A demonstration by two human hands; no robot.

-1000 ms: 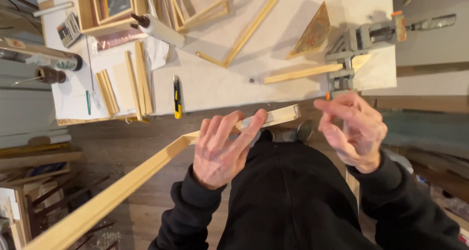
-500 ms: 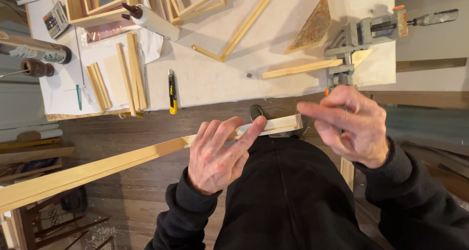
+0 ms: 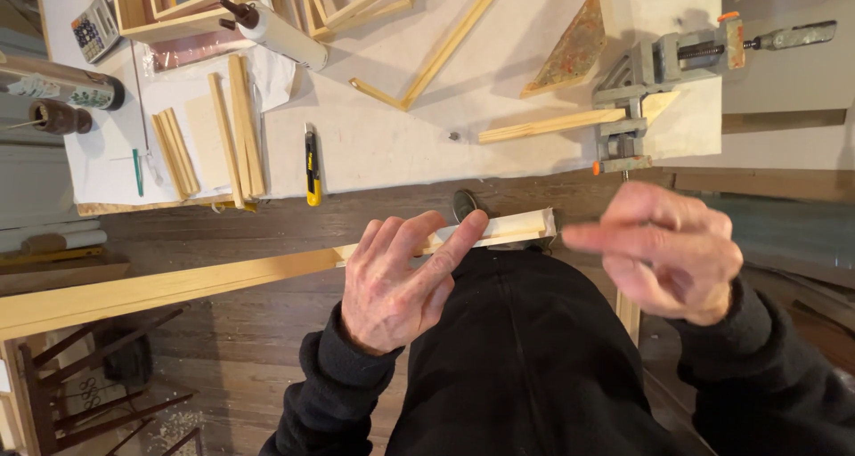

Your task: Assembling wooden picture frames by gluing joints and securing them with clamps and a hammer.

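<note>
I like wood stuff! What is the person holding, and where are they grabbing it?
The left hand holds a long wooden strip near its right end; the right hand holds nothing.

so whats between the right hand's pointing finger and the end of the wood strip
Nothing: in the head view the right hand points its forefinger at the cut end of the long wood strip, with only a small bare gap over the dark floor. The left hand holds the strip.
</note>
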